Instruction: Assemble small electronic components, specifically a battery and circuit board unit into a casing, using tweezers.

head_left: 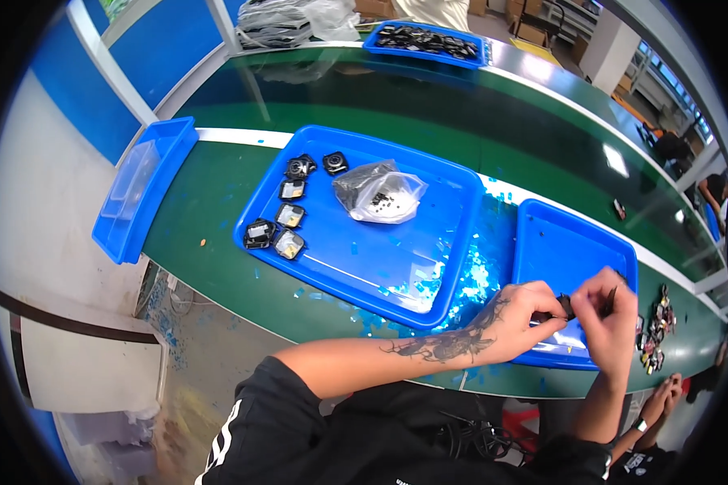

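The black part (566, 307) is over the small tray (574, 250), between the two hands; its long axis I cannot tell. The left hand (532, 318) pinches it from tray-left. The right hand (608, 323), equally near on tray-right, has fingers curled narrow; its grip is unclear.

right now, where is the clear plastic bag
In the head view, the clear bag lies in the large blue tray, up-left of the left hand and lower-right of a black square part.
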